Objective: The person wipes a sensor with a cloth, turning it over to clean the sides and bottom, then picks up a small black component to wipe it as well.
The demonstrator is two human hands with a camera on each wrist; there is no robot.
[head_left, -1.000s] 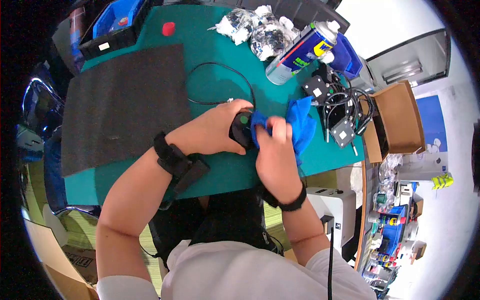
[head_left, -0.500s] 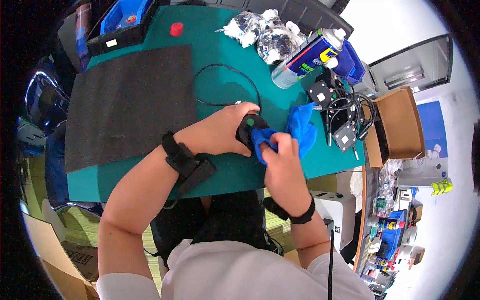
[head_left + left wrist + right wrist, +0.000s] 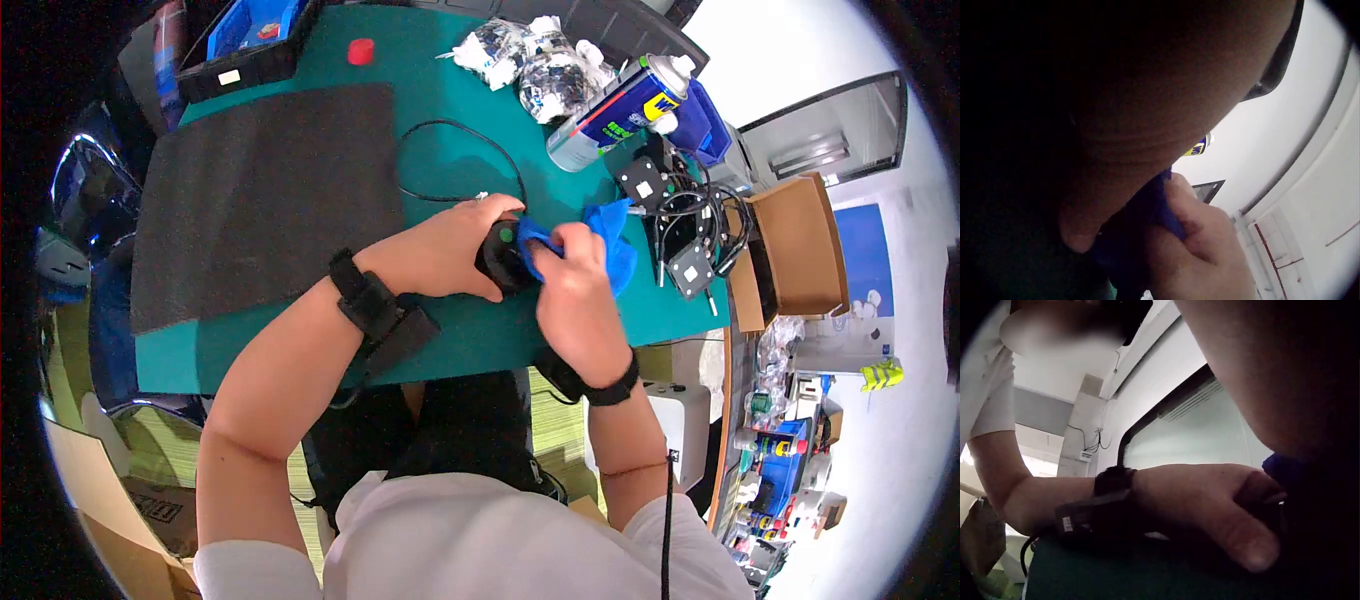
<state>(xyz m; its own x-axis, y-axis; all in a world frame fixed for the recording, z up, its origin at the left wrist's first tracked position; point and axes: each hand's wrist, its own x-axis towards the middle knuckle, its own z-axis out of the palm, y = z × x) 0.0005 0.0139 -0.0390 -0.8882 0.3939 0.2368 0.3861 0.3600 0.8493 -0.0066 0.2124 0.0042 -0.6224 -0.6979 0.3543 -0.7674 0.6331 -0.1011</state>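
A round black object (image 3: 503, 256) with a green dot on top stands near the front middle of the table. My left hand (image 3: 446, 248) grips it from the left, thumb and fingers curved round its sides. Pinched in my right hand (image 3: 580, 308) is a blue cloth (image 3: 612, 252), its bunched end against the object's right side and the rest hanging to the right. In the left wrist view the cloth (image 3: 1141, 237) lies between both hands, dark and partly hidden. The right wrist view shows my left hand (image 3: 1210, 500) low over the green surface.
A black mat (image 3: 265, 205) covers the left of the green table (image 3: 455, 350). Behind are a red cap (image 3: 361, 52), foil-wrapped bundles (image 3: 555, 85) and a spray can (image 3: 620, 113). Black modules with cables (image 3: 690, 270) and an open carton (image 3: 800, 245) lie right; a blue bin (image 3: 250, 27) sits back left.
Both hands and the black object appear slightly further right in the head view. The right hand has shifted the cloth's bunched end along the object's right side while the left hand keeps its grip.
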